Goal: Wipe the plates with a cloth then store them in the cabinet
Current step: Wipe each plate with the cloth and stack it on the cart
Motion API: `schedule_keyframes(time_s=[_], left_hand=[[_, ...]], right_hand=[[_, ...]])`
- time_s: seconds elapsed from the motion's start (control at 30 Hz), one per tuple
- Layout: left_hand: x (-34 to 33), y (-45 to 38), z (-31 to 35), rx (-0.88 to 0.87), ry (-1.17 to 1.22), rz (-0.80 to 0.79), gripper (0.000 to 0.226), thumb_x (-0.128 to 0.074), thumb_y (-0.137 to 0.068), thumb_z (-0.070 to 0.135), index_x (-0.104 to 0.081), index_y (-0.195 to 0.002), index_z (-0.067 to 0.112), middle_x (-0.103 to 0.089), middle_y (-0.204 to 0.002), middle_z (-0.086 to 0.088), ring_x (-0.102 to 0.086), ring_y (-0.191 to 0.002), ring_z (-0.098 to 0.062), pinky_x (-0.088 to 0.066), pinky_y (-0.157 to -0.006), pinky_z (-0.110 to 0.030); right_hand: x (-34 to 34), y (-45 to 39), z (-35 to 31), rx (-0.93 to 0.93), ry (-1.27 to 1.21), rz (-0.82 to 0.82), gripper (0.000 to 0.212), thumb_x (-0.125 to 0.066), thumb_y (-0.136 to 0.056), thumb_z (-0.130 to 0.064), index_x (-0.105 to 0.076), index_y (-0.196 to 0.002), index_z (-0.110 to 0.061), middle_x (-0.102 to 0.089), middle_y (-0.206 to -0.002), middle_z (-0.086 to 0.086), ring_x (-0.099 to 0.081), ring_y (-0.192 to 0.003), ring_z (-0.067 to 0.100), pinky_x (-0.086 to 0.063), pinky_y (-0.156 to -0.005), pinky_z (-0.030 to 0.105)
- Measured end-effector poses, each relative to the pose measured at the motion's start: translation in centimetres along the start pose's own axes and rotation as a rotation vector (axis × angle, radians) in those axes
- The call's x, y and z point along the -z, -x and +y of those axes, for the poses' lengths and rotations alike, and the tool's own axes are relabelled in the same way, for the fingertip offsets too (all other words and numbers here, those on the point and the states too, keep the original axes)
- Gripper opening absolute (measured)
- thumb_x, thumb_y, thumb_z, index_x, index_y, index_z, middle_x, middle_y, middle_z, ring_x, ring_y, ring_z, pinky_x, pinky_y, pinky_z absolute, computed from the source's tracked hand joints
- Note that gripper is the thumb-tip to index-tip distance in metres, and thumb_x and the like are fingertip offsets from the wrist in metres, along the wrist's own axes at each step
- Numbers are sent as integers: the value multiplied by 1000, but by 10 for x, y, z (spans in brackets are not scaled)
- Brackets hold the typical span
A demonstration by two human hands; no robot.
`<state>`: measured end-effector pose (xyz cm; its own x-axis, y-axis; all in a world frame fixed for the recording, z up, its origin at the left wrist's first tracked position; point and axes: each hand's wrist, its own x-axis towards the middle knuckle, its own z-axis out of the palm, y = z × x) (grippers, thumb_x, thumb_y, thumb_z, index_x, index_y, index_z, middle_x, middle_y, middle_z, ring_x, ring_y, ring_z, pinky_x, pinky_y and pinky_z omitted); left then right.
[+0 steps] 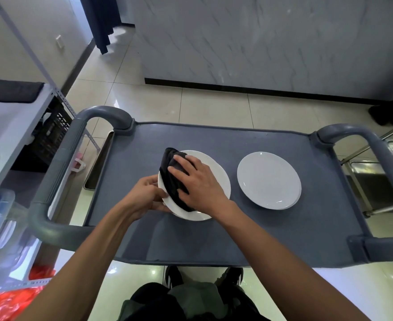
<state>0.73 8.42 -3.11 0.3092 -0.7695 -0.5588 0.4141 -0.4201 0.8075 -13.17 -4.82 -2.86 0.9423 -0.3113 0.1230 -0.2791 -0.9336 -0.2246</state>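
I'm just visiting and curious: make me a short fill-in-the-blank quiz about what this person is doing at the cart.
1. The right hand presses a ____ cloth onto the near plate.
2. The left hand grips that plate by its ____ edge.
3. The number of white plates on the cart is ____.
4. The far plate lies to the ____ of the one being wiped.

Missing words: black; left; two; right

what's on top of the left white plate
A dark folded cloth lies on the round white plate, pressed down by the right hand. The left hand holds its rim. The plate surface beneath the cloth is hidden.
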Motion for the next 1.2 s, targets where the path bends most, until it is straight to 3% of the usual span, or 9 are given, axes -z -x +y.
schedule_keyframes(time_s=[0.2,0.43,0.7,0.87,1.2], left_hand=[[-1,1,-3,14,43,-34,57,-43,-87,-18,-73,-116,21,-74,-110,-17,-73,-94,-40,-61,-68,-51],[-4,3,-4,-20,71,-9,54,-44,-87,-19,-68,-124,12,-72,-113,-20,-72,-97,-43,-61,-67,-52],[-16,3,-7,-84,83,127,46,-49,-86,-16,-71,-116,12,-73,-108,-19,-73,-83,-37,-61,-61,-50],[-26,1,-6,-125,103,161,48,-50,-86,-17,-71,-116,15,-74,-108,-16,-73,-85,-39,-61,-63,-51],[-56,-16,7,-163,200,177,48,-50,-84,-18,-75,-103,18,-76,-95,-11,-71,-76,-37,-61,-60,-49]], right_hand=[[-1,7,6,78,-5,-55,60,-62,-84,-43,-54,-142,-30,-30,-162,6,-25,-146,37,-37,-108,52],[1,3,18,110,50,-72,59,-64,-88,-47,-52,-144,-32,-28,-163,7,-24,-147,38,-40,-107,51],[6,-3,36,-146,47,-39,58,-57,-93,-50,-47,-147,-32,-18,-165,3,-15,-149,34,-37,-111,52],[13,9,49,-309,9,-36,59,-60,-90,-45,-47,-146,-32,-14,-166,3,-11,-149,35,-35,-113,52],[32,46,52,-476,-15,15,59,-65,-85,-40,-52,-141,-31,-21,-164,4,-21,-145,35,-40,-107,52]])
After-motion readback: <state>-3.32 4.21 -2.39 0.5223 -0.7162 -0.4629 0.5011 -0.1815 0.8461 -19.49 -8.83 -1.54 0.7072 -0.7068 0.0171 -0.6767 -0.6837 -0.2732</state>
